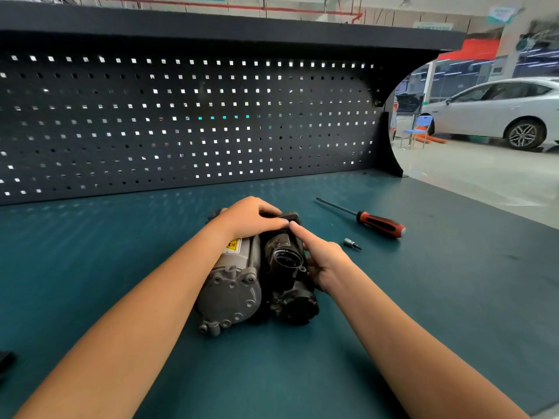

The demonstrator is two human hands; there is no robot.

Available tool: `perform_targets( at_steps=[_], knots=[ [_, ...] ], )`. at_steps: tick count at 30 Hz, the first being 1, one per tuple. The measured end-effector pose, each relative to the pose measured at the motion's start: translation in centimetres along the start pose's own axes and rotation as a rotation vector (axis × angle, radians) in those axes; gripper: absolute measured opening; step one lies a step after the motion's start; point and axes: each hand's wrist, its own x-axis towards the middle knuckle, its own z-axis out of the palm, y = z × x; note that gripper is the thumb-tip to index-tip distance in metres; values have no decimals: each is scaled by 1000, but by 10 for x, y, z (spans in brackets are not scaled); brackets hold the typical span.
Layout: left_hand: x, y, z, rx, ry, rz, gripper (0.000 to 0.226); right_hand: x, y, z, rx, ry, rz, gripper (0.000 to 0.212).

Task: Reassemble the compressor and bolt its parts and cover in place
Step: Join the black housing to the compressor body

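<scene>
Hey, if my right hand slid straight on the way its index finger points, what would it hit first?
Probably the left hand, whose fingertips sit just ahead of the right hand's index finger on the compressor's black far end; whether they touch is unclear.

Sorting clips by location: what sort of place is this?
Likely a car repair workshop: a pegboard-backed workbench, a white car parked beyond it, and a screwdriver lying beside the compressor.

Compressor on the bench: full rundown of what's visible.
The compressor lies on its side on the teal bench: grey cast-metal cylinder with yellow warning label, joined to a dark, grimy block with an open round port. Left hand grips its far end; right hand holds the dark block's side.
</scene>
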Motion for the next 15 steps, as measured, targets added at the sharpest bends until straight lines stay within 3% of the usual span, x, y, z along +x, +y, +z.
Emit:
perform_targets(
  at_steps=[4,9,15],
  knots=[
    [0,0,-1,47,4,31,26,-1,-1,-6,43,-74,48,33],
    [0,5,2,174,-80,37,65,-6,2,-8,73,-61,-8,28],
    [6,9,5,329,64,-31,41,-10,3,-6,92,-9,-20,38]
  ],
)
